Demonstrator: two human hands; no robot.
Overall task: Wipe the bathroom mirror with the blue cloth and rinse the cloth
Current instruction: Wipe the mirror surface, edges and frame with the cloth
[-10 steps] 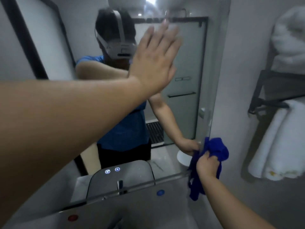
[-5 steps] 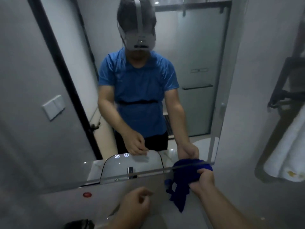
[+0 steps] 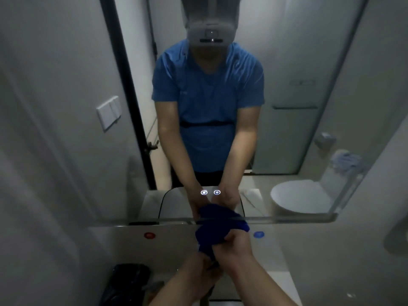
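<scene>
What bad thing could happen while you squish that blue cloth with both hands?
The blue cloth is bunched between the left hand and right hand right at the mirror bottom edge, so drips might streak the glass. Water could also splash the dark bag lying on the left below.

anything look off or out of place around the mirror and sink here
Nothing stands out. Both hands, left hand and right hand, bunch the blue cloth just below the mirror edge. No spill or damage is visible; the dark object at lower left is too dim to identify.
</scene>
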